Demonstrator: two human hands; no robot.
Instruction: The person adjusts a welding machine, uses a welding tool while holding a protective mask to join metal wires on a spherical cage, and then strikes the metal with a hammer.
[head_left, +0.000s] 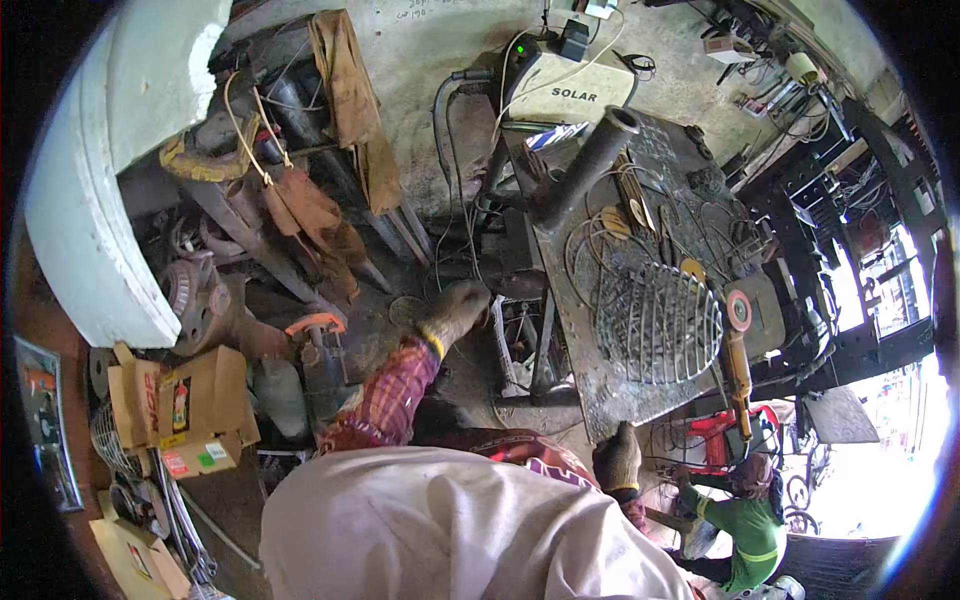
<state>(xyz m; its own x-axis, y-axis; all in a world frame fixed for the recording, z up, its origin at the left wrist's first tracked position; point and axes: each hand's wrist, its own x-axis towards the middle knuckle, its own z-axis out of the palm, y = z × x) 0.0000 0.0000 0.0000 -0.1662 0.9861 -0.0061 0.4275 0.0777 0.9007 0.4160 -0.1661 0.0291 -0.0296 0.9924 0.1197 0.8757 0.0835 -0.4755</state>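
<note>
gloved left hand hangs free; right hand near domed wire guard.

Red plaid sleeve — grey gloves with yellow cuffs on both hands; rust-brown wire grille.

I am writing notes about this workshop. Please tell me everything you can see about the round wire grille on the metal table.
The wire grille is a domed guard of thin grey metal wire: many parallel ribs crossed by a few curved rings, with a rounded rim. It looks bare and a little dull. It lies on the dark, dirty steel table, near the table's right edge, beside an angle grinder with an orange handle. Loose wire loops lie just behind it. Neither gloved hand touches it.
</note>
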